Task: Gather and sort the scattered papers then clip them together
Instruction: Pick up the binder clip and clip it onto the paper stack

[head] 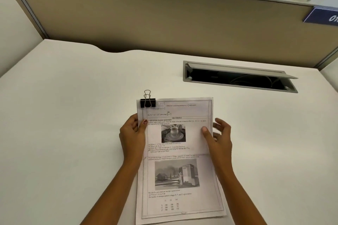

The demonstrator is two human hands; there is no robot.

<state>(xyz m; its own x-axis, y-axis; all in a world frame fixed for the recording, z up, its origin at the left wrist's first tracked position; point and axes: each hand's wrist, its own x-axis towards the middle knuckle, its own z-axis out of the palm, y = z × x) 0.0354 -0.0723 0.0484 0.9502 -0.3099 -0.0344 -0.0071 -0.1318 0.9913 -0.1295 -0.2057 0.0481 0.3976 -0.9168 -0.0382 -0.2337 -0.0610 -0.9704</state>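
Note:
A stack of printed papers (175,153) lies on the white desk (73,115), its top sheet showing text and two grey pictures. A black binder clip (147,102) grips the stack's top left corner, its wire handles pointing away from me. My left hand (132,133) holds the stack's left edge, thumb on top of the sheet. My right hand (218,133) is at the right edge with fingers spread; only its thumb rests on the paper.
An open cable hatch (237,78) with a raised grey lid is set into the desk at the back right. A tan partition wall (164,23) runs behind the desk, with a blue sign (323,17) at the far right.

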